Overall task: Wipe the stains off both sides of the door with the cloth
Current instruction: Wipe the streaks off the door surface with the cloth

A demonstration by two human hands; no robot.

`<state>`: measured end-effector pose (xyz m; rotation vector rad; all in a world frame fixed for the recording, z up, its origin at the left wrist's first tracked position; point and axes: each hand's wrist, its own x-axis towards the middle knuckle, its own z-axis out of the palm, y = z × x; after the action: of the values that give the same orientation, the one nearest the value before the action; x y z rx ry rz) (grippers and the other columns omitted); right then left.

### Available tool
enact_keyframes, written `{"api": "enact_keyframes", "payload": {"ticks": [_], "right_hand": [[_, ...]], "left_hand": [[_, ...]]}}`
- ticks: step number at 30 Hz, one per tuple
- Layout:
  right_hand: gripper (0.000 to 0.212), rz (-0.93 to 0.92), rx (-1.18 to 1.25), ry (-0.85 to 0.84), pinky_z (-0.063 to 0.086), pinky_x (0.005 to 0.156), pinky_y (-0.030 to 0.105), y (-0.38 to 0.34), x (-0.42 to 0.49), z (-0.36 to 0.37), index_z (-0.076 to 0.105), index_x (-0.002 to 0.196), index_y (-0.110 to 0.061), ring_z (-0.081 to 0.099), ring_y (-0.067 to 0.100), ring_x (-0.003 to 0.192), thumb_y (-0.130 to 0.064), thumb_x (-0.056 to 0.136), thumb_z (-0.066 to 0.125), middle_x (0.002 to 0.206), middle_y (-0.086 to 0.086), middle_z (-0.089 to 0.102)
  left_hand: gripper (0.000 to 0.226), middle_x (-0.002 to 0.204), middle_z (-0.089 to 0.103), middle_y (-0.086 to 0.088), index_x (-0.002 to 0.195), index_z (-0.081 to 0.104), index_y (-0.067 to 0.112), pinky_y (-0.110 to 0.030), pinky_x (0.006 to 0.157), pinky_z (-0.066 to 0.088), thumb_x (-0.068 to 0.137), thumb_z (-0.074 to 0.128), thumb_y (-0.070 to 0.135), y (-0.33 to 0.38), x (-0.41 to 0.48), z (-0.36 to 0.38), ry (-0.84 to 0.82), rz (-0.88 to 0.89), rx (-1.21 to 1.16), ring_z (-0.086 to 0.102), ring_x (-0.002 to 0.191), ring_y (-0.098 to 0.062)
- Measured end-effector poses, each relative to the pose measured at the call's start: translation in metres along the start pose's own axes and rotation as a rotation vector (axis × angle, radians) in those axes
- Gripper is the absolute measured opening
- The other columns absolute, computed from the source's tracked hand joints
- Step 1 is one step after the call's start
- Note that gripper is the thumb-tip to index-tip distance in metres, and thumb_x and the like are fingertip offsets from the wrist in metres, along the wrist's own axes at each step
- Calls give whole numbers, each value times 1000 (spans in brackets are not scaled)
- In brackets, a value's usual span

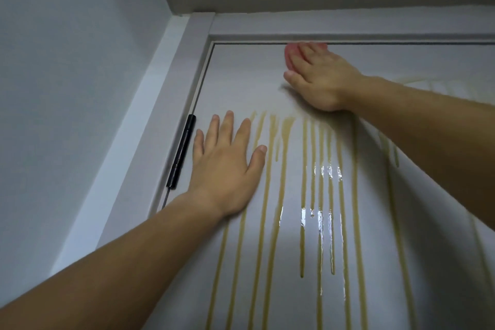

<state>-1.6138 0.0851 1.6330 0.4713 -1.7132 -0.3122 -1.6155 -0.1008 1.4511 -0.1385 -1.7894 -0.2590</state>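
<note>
A white door (pixel 246 80) fills the view, seen from below up to its top edge. Long yellow-brown stains (pixel 284 158) run down it in several drip lines, with wet shiny patches lower down. My right hand (pixel 318 80) lies flat near the door's top edge and presses a pink cloth (pixel 289 55) against the surface; only the cloth's left edge shows past the fingers. My left hand (pixel 227 166) rests flat on the door beside the hinge side, fingers spread, holding nothing.
A black hinge (pixel 181 151) sits on the door's left edge, just left of my left hand. The white door frame (pixel 150 104) runs along the left and top. A grey wall (pixel 67 75) stands at the left, and the ceiling is above.
</note>
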Motion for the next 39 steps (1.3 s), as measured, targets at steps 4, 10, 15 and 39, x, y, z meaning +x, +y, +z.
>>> {"api": "enact_keyframes", "payload": {"ticks": [4, 10, 15, 39], "right_hand": [[88, -143, -3, -26, 1, 128, 38, -27, -34, 3, 3, 164, -9, 1, 29, 159, -67, 99, 12, 172, 15, 3], [80, -40, 8, 5, 11, 127, 40, 6, -30, -3, 14, 162, -8, 9, 30, 158, -61, 105, 28, 171, 16, 11], [84, -77, 37, 2, -6, 126, 33, 7, -65, 12, -4, 164, -12, -6, 24, 159, -65, 104, 20, 172, 9, -5], [77, -70, -8, 1, -4, 129, 40, 140, -104, 13, 0, 165, -18, -4, 26, 159, -61, 102, 11, 173, 10, -3]], "left_hand": [[66, 173, -10, 1, 165, 3, 30, -46, 127, -13, 105, 17, 56, 4, 0, -2, -3, -18, 2, -18, 158, -19], [68, 173, -4, -4, 165, 8, 26, -49, 128, -7, 105, 19, 56, 7, 2, -5, -3, -34, 15, -12, 159, -24], [69, 173, 4, -9, 163, 16, 22, -45, 130, 0, 103, 19, 54, 28, 8, -4, 105, 113, 12, -3, 160, -23], [61, 173, 4, -4, 162, 18, 31, -58, 127, -1, 105, 24, 53, 153, 26, 37, 26, 121, 111, -1, 160, -26]]}}
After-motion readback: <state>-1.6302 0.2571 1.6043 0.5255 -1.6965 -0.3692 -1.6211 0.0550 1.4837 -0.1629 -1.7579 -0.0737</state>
